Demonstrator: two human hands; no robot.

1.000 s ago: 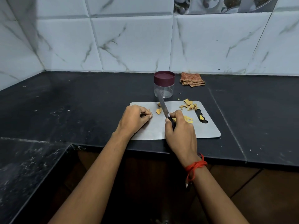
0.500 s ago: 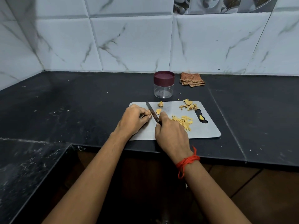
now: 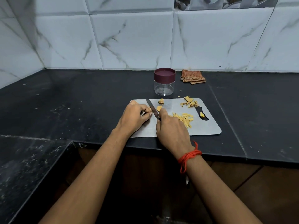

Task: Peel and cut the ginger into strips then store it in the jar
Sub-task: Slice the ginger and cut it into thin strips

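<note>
On the cutting board (image 3: 202, 126), the right hand (image 3: 172, 128) is gripping the knife (image 3: 152, 110); the left hand (image 3: 135, 118) is curling, its contents unclear.

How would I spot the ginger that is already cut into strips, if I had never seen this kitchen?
On the black counter, find the grey cutting board in front of the maroon-lidded jar. The strips lie just right of the right hand, which holds the knife. Unlike the curled brownish peelings by the board's far edge, they are thin, straight, pale yellow sticks.
</note>
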